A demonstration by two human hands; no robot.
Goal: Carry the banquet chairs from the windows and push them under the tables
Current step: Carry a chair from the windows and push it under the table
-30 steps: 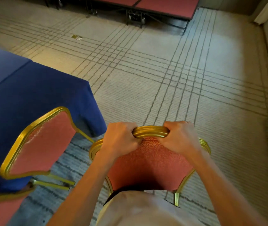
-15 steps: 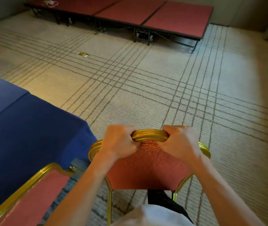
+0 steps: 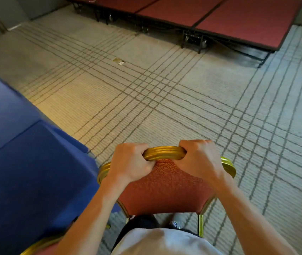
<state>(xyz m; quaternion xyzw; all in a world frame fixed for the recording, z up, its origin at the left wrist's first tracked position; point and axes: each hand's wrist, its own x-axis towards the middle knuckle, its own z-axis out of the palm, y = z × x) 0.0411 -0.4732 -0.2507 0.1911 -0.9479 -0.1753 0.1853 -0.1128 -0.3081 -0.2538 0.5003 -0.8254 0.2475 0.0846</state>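
Observation:
A banquet chair with a gold frame and red patterned back is right in front of me, seen from behind. My left hand grips the left part of its gold top rail. My right hand grips the right part of the same rail. The chair's seat and most of its legs are hidden below the back. A table under a blue cloth stands to the left, its corner close to the chair's left edge.
The gold rim of a second chair shows at the bottom left by the table. Red-topped stage platforms on black legs line the far side. A small floor outlet plate lies in the striped carpet ahead.
The view has moved forward along the table with the chair held the same way. The second chair at the left has slid almost out of sight. The stage platforms look nearer.

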